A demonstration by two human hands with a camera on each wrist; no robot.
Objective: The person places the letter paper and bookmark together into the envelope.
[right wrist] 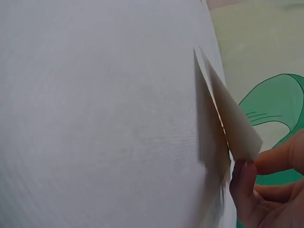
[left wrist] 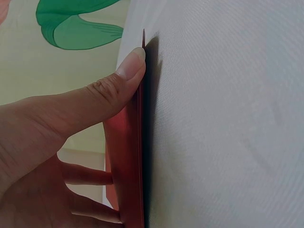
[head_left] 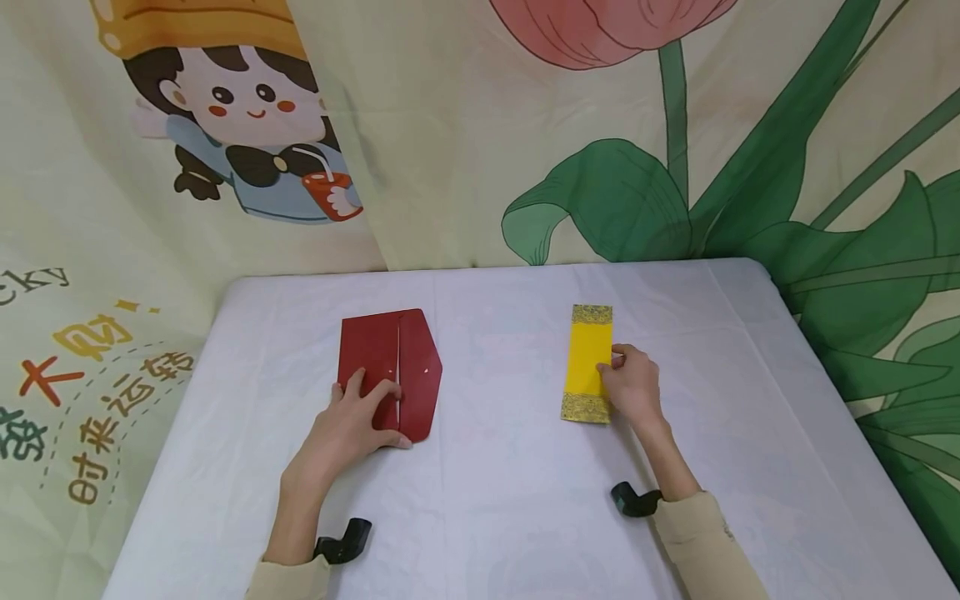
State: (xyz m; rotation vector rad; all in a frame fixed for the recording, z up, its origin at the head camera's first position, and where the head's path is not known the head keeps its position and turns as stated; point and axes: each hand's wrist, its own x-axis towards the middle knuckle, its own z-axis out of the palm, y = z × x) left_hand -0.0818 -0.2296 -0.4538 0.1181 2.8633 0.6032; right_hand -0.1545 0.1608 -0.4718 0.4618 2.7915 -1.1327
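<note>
On the left of the white table lies a red envelope with an angled flap and a lengthwise slit. My left hand rests on it with fingers spread; in the left wrist view the thumb touches the envelope's edge. To the right, a yellow strip of card with glittery gold bands at both ends is pinched at its right edge by my right hand. The card's pale underside shows in the right wrist view, tilted up off the cloth.
A white cloth covers the table. Behind it hangs a printed curtain with a cartoon figure, a flower and green leaves. Black curved pieces sit at both wrists.
</note>
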